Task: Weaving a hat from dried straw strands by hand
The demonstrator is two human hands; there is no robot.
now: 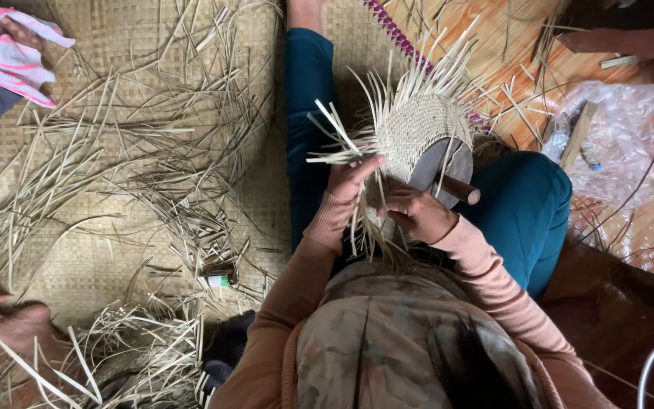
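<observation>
A half-woven round straw piece with loose pale strips sticking out all round rests on my lap. My left hand grips the strips at its near left edge. My right hand is closed on strips at its near edge, just below a curved metal blade with a wooden handle that lies against the weave. My legs in teal trousers frame the work.
Loose straw strips litter a woven mat. A small green-capped object lies among them. Another person's foot is at the left edge, pink-white cloth at top left. A clear plastic bag lies at right.
</observation>
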